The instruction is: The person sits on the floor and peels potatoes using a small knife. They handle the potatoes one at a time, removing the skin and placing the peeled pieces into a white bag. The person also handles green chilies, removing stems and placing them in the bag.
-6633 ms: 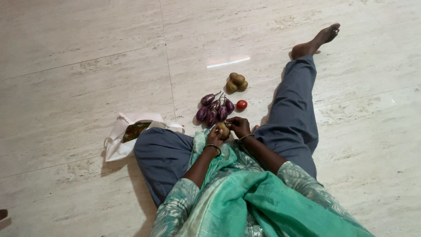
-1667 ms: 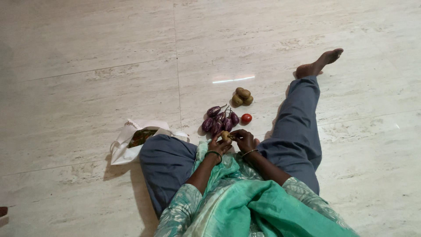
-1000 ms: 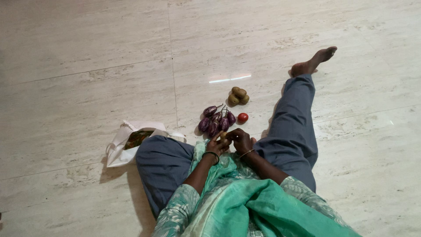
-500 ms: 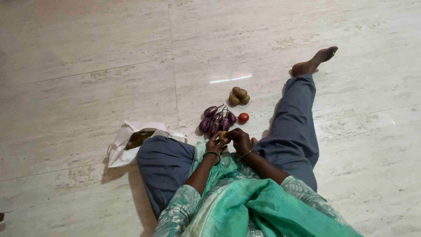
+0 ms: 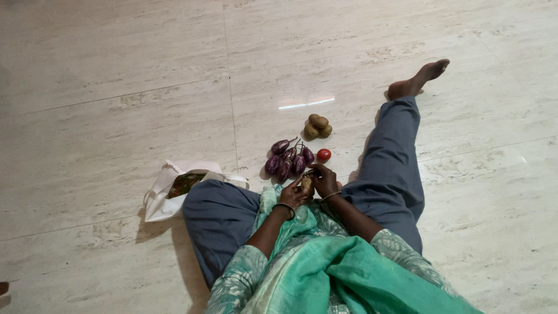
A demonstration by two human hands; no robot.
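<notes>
A small potato was pinched between the left hand and right hand. It had been lifted slightly since half a second earlier (aubergines untouched); handling evidently continued.

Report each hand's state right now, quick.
Left hand: closed around a small brown potato.
Right hand: fingers curled onto the same potato from the other side; what else it grips, if anything, cannot be told.

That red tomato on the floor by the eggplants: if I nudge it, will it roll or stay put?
The tomato looks round and smooth, so it would probably roll on the polished floor. Its glossy skin may be slippery, and likely soft under a hard squeeze.
</notes>
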